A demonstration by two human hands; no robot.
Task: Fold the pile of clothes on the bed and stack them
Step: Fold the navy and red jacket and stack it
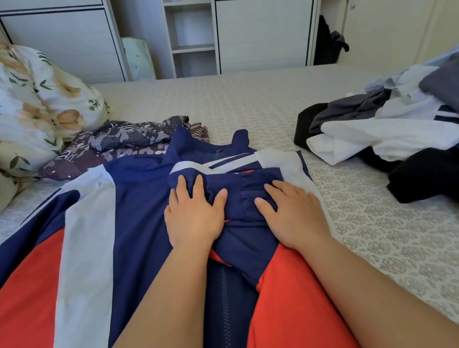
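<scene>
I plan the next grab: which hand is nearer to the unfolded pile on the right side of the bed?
The right hand. It presses the jacket on the side toward the pile, with bare bed between. The left hand lies farther from it, beyond the right hand.

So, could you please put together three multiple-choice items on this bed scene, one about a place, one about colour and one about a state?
1. Where does the unfolded pile of clothes lie, as seen from the head camera?
A. on the right of the bed
B. on the floral pillows
C. on the wardrobe shelf

2. Which colours make up the jacket under the hands?
A. green and yellow
B. navy, red and white
C. all black

3. How do the left hand and right hand stand?
A. both flat on the jacket, fingers straight
B. both clenched in the air
C. one lifting a pillow

Answers: 1 A, the heap sits at the right edge of the bed. 2 B, all three panels show. 3 A, both palms press on the folded sleeve.
</scene>
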